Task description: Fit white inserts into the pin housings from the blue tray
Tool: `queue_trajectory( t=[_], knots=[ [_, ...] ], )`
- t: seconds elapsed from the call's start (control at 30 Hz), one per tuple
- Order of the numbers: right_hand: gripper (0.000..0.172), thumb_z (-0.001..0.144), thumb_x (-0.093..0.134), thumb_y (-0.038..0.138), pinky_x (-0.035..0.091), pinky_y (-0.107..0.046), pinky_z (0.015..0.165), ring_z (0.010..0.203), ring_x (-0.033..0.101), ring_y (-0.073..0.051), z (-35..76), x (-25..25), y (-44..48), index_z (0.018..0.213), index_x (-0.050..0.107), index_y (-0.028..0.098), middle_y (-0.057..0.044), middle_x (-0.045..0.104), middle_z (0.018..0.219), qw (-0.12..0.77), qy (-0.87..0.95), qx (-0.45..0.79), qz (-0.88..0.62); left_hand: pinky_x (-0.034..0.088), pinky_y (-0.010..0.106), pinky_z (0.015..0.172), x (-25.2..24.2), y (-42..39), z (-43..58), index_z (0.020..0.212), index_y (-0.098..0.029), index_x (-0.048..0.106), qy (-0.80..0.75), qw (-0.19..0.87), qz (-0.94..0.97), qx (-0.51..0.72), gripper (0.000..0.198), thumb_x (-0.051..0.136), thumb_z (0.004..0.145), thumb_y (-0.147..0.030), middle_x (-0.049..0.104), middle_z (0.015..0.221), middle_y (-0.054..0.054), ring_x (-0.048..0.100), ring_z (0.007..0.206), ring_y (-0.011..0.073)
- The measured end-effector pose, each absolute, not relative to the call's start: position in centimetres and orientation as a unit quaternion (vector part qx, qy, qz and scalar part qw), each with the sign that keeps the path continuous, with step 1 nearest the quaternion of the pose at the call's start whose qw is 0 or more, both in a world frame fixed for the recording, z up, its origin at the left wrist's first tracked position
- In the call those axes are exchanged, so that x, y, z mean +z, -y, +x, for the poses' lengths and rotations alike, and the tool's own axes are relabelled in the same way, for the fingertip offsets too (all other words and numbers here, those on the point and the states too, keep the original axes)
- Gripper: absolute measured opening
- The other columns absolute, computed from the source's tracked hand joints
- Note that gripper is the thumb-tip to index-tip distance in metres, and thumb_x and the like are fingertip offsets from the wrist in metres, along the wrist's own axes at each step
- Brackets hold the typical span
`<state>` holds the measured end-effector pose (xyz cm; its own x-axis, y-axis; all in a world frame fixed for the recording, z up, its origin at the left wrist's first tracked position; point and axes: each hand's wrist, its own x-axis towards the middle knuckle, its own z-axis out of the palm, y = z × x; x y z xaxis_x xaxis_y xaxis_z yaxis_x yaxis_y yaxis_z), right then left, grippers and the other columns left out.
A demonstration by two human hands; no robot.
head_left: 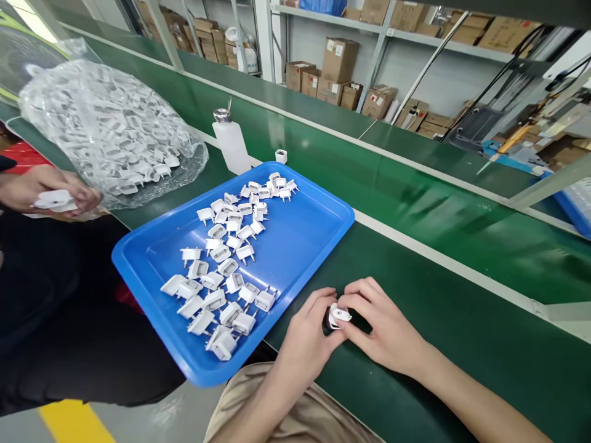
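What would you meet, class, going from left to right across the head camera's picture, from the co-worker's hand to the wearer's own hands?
Co-worker's hand holding a white plug → clear bag of white plugs → blue tray → left hand → white plug piece → right hand.

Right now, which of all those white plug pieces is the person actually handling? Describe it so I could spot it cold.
Start at the blue tray on the green bench, then look just off its near right corner. There the left hand and right hand meet around a single white plug piece. Unlike those lying loose in the tray, it is pinched between fingertips, against something dark.
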<state>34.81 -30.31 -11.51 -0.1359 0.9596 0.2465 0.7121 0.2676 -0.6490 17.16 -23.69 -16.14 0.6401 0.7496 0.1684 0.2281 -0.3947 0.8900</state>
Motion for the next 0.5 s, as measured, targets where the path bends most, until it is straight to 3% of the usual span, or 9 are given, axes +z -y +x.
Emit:
queue_trajectory(
  t=[0.13,0.33,0.5],
  knots=[
    [0.014,0.105,0.059,0.013,0.046,-0.041,0.084,0.096,0.054,-0.023,34.51,-11.61,30.15,0.115,0.063,0.022,-0.006,0.06,0.109,0.331,0.744,0.174,-0.554,0.061,0.034,0.1,-16.01,23.73,17.16,0.118,-0.024,0.063,-0.315,0.455,0.783,0.283,0.038,0.079,0.088,-0.007,0.064,0.136,0.004,0.07,0.12,0.0212],
    [0.015,0.106,0.058,0.01,0.047,-0.038,0.085,0.095,0.055,-0.021,35.19,-11.22,30.38,0.115,0.063,0.021,-0.004,0.062,0.106,0.35,0.737,0.216,-0.536,0.061,0.035,0.101,-16.18,23.99,17.24,0.116,-0.025,0.062,-0.307,0.456,0.788,0.277,0.036,0.085,0.088,-0.019,0.063,0.136,0.003,0.07,0.121,0.0216],
    [0.015,0.105,0.059,0.009,0.047,-0.039,0.083,0.094,0.054,-0.021,35.07,-11.11,30.58,0.115,0.063,0.019,-0.005,0.061,0.106,0.324,0.753,0.19,-0.541,0.061,0.036,0.1,-16.4,24.33,17.29,0.117,-0.025,0.058,-0.305,0.458,0.787,0.279,0.039,0.082,0.089,-0.013,0.061,0.139,0.003,0.068,0.123,0.0227]
  ],
)
